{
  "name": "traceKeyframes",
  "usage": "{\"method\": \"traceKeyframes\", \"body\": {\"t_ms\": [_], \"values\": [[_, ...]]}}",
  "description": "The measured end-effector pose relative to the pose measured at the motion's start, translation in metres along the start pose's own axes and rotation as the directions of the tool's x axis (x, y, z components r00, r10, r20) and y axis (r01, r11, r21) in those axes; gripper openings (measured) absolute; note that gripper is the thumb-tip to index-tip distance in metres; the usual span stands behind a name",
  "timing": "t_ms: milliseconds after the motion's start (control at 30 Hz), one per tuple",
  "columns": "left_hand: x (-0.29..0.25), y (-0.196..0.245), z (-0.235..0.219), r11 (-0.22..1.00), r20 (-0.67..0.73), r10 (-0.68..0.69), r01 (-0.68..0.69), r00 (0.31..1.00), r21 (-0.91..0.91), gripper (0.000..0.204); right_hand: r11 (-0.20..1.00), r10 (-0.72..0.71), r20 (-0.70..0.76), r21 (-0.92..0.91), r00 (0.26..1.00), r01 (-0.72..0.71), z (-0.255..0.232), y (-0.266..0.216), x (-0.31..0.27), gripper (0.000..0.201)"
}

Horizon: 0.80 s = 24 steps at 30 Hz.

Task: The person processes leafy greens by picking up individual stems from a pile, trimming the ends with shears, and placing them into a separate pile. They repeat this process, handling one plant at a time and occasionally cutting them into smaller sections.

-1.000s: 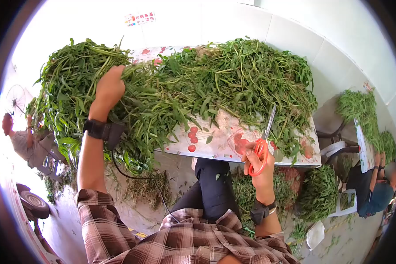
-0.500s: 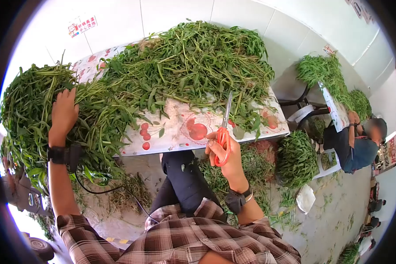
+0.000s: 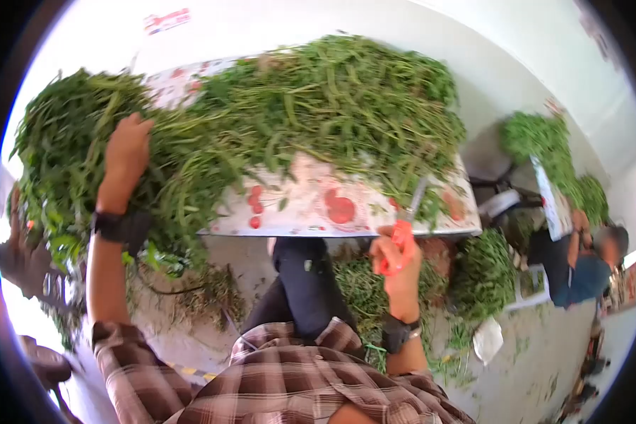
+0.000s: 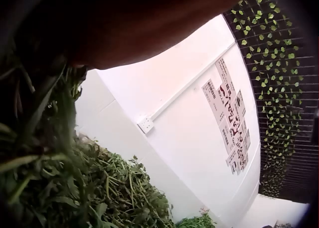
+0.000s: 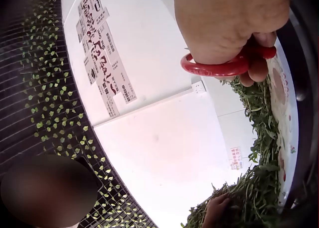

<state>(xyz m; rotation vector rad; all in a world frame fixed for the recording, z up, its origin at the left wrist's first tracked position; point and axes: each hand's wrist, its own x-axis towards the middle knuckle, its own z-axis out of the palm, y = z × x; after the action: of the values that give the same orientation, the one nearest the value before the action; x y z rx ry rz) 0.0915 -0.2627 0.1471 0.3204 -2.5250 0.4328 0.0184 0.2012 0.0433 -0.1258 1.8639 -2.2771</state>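
A big heap of leafy green stems (image 3: 318, 106) covers most of a table with a cherry-pattern cover (image 3: 297, 212). At its left end my left hand (image 3: 126, 159) lies against the greens, fingers curled round some stems; blur and leaves hide the fingertips. In the right wrist view that hand (image 5: 215, 210) shows among leaves. Over the table's near edge, toward the right, my right hand (image 3: 403, 283) holds red-handled scissors (image 3: 401, 244), blades pointing away from me. A red handle loop (image 5: 214, 69) rings the fingers of my right hand (image 5: 234, 23) in the right wrist view.
More greens (image 3: 482, 272) stand on the floor right of the table, near a white scrap (image 3: 487, 340). A person in a dark top (image 3: 585, 279) works at another green-laden table (image 3: 550, 198) at the far right. Behind my table rises a white wall (image 3: 261, 28).
The head view has swung to the right since the first frame. Against the table, my right hand with the scissors has shifted rightward since half a second ago. My left hand stays at the left greens.
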Motion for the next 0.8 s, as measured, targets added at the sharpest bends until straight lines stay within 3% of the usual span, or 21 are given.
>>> {"method": "traceKeyframes", "body": {"t_ms": [100,200,300,367,400,533,600,700,733,800], "values": [[0.009,0.019,-0.034,0.999,-0.234,-0.025,0.017,0.972,-0.033,0.03,0.998,-0.064,0.043,0.019,0.997,0.064,0.0,0.003,0.002,0.019],[0.011,0.02,-0.043,0.992,-0.237,-0.122,0.111,0.964,-0.058,0.029,0.999,-0.037,0.069,0.011,0.997,0.036,0.001,0.005,0.002,0.019],[0.006,0.006,-0.026,0.987,-0.144,-0.142,0.15,0.979,0.049,0.026,0.999,-0.025,0.058,0.043,0.998,0.022,0.004,0.007,0.003,0.02],[-0.002,-0.008,-0.002,0.977,0.043,-0.15,0.142,0.988,0.156,0.024,0.999,-0.012,0.036,0.049,0.999,0.01,0.002,0.01,0.004,0.021],[-0.003,-0.011,0.001,0.983,0.048,-0.134,0.126,0.99,0.133,0.024,0.998,-0.013,0.055,0.055,0.998,0.01,0.001,0.011,0.004,0.021],[-0.001,-0.001,-0.012,0.992,0.062,-0.083,0.076,0.995,0.102,0.024,0.998,-0.005,0.069,0.059,0.998,0.001,-0.005,0.007,0.004,0.019],[0.001,0.014,-0.031,0.979,0.171,-0.179,0.159,0.969,0.124,0.026,0.999,-0.048,0.056,0.01,0.997,0.048,-0.013,0.003,0.008,0.018],[0.0,0.011,-0.034,0.995,0.065,-0.061,0.056,0.996,0.081,0.028,0.994,-0.096,-0.013,-0.049,0.995,0.095,-0.022,-0.006,0.018,0.019],[0.001,0.018,-0.043,0.993,0.114,-0.116,0.112,0.987,0.042,0.028,0.988,-0.129,-0.059,-0.09,0.99,0.124,-0.027,-0.01,0.023,0.02],[0.002,0.023,-0.047,0.994,0.089,-0.103,0.1,0.991,0.032,0.028,0.976,-0.174,-0.068,-0.146,0.982,0.163,-0.038,-0.011,0.04,0.019]]}}
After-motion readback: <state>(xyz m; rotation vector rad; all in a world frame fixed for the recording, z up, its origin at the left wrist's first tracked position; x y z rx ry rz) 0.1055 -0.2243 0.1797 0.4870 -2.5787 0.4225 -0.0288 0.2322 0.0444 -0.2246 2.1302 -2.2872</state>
